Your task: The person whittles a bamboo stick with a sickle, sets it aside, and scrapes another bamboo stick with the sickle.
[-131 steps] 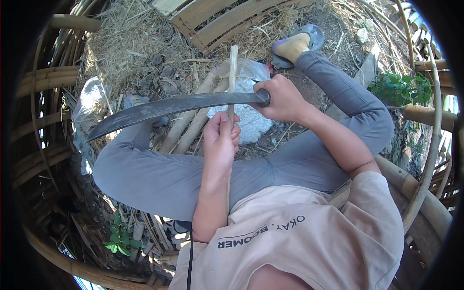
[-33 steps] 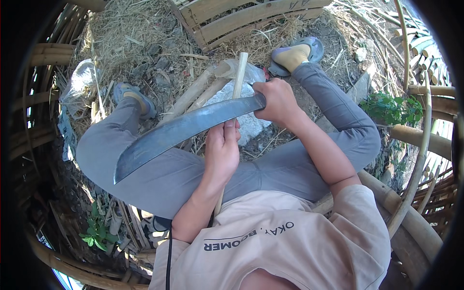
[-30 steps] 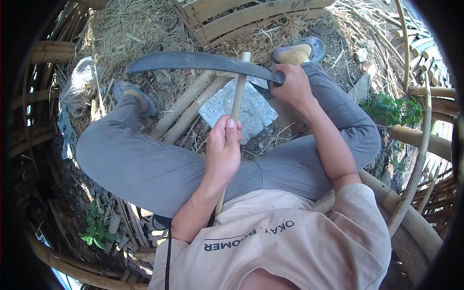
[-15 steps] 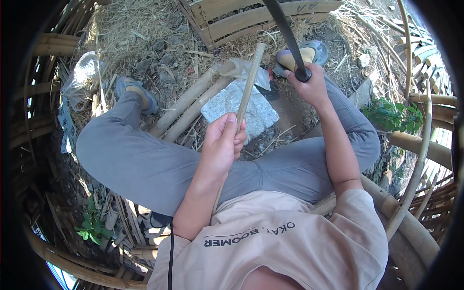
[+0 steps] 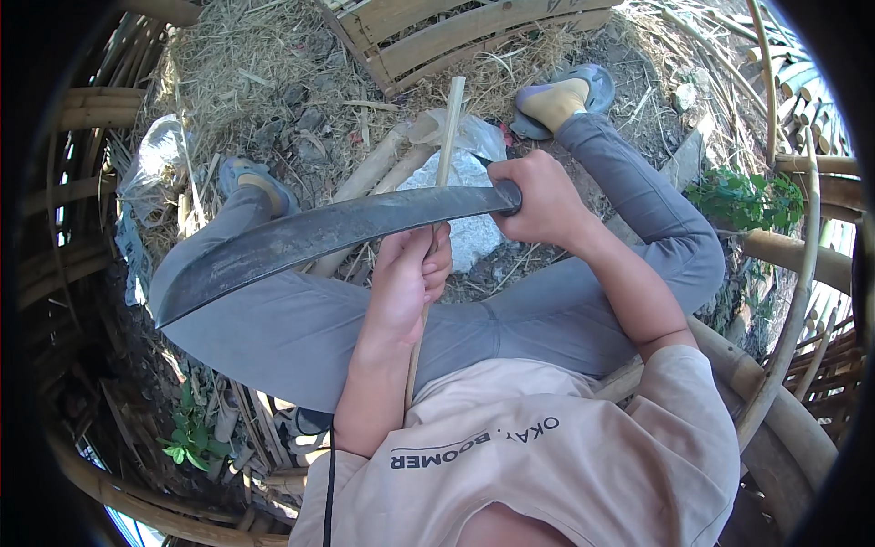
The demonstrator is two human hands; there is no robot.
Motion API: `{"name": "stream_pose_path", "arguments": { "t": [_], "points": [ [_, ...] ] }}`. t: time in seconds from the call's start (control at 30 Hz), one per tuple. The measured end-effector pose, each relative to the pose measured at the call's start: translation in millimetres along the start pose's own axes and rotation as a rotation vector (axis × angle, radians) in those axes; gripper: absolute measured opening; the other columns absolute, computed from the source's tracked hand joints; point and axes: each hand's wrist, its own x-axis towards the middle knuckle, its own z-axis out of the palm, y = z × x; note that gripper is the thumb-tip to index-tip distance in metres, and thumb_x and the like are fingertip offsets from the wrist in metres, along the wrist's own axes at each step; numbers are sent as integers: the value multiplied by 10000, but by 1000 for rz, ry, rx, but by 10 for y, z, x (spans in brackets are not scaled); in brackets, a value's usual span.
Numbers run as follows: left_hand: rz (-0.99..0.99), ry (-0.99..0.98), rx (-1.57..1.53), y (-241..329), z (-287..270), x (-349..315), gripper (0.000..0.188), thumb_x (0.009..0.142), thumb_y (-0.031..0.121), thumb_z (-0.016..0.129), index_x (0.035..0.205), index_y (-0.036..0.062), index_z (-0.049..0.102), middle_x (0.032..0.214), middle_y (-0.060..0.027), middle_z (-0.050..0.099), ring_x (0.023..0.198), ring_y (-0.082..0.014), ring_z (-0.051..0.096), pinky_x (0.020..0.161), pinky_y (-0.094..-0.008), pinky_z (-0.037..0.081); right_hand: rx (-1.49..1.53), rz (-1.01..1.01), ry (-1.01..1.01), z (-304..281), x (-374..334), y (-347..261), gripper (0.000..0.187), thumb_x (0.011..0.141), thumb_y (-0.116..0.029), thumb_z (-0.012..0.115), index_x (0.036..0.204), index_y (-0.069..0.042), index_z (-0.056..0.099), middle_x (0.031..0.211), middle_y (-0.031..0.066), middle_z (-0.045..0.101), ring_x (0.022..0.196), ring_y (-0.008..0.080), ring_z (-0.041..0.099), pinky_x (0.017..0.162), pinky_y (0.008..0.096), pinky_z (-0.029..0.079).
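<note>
My right hand [image 5: 547, 202] is closed on the handle of a machete [image 5: 292, 244]. Its long dark curved blade reaches leftward over my left knee and crosses above a thin bamboo strip [image 5: 450, 128]. Just below the blade, my left hand [image 5: 410, 273] has its fingers wrapped round that strip. The strip stands tilted, with its upper end beyond the blade and its lower end against my shirt. Whether the blade touches the strip, I cannot tell. A pale stone block [image 5: 469, 242] lies on the ground between my legs, partly hidden by the blade and hands.
Two bamboo poles [image 5: 369, 173] lie beside the stone, with clear plastic [image 5: 478, 137] at their far end. A slatted wooden crate [image 5: 456, 46] stands ahead. Bamboo rails [image 5: 775, 410] close in on the right. Straw and a leafy plant [image 5: 747, 202] are around.
My right hand has come nearer and to the left, and the machete has swung from pointing away to lying across the bamboo strip. My left hand keeps its hold, shifted slightly left.
</note>
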Motion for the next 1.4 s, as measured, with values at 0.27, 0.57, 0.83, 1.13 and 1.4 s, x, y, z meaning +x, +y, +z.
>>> {"name": "stream_pose_path", "arguments": {
  "t": [0.27, 0.57, 0.83, 1.13, 1.4],
  "points": [
    [85, 160, 159, -147, 127, 29, 244, 1086, 268, 407, 915, 105, 469, 650, 92, 313, 490, 10, 250, 410, -188, 169, -74, 62, 17, 124, 22, 173, 237, 501, -135, 705, 653, -30, 556, 620, 183, 581, 694, 427, 612, 654, 478, 487],
    [102, 196, 193, -142, 148, 3, 277, 1092, 319, 426, 941, 93, 482, 644, 92, 315, 481, 13, 245, 412, -189, 171, -114, 60, -2, 130, 110, 250, 302, 465, -159, 746, 691, -57, 573, 625, 166, 577, 680, 416, 602, 643, 486, 477],
    [82, 177, 161, -132, 119, 10, 238, 1084, 300, 450, 948, 108, 485, 659, 94, 327, 504, 13, 262, 422, -177, 173, -194, 38, 44, 81, 133, 259, 290, 474, -179, 760, 682, -74, 587, 631, 145, 599, 677, 394, 628, 643, 474, 499],
    [84, 120, 123, -183, 46, 13, 250, 1089, 310, 430, 953, 111, 496, 659, 96, 335, 504, 13, 256, 427, -170, 176, -279, 133, 188, -73, 199, 581, 253, 601, -214, 759, 785, -56, 688, 677, 159, 654, 713, 382, 666, 704, 460, 539],
    [-8, 23, 99, -216, 86, 70, 270, 1093, 307, 413, 960, 104, 531, 656, 92, 369, 501, 16, 261, 417, -165, 187, -244, 355, 455, -626, 43, 1175, 256, 730, -187, 711, 890, 11, 730, 750, 207, 698, 708, 362, 694, 687, 390, 553]
  ]
}}
